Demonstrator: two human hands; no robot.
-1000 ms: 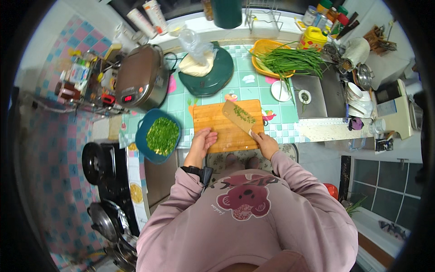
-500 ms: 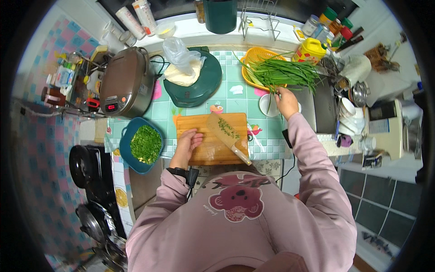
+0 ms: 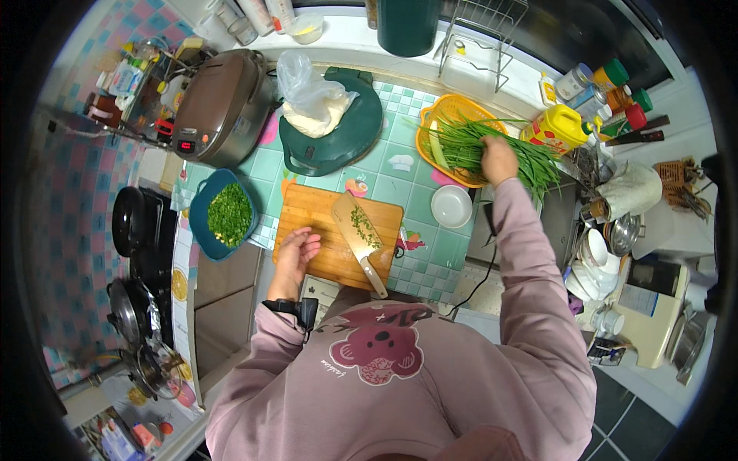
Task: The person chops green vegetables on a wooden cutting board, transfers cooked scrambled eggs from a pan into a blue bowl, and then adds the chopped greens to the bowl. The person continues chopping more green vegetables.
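My right hand (image 3: 500, 160) is closed on long green chives (image 3: 530, 162) that lie over an orange basket (image 3: 424, 138) at the far right. Its fingertips are partly hidden among the leaves. Over the left side of a wooden cutting board (image 3: 307, 207) my left hand (image 3: 297, 250) is held with fingers apart and nothing in it. A cleaver (image 3: 355, 234) lies flat on the board, its handle pointing toward me, with chopped green bits on its blade. Left of the board, a blue bowl (image 3: 201, 238) holds finely chopped greens (image 3: 230, 215).
A small white bowl (image 3: 451, 207) stands in front of the basket. Behind the board, dough under a plastic bag (image 3: 297, 81) rests on a dark green lid (image 3: 355, 138). A brown rice cooker (image 3: 223, 100) is at left; a yellow oil jug (image 3: 555, 129) stands beside the basket.
My right hand has moved from the basket's front edge farther into the chives. My left hand stays open by the board. The view has shifted and turned slightly.
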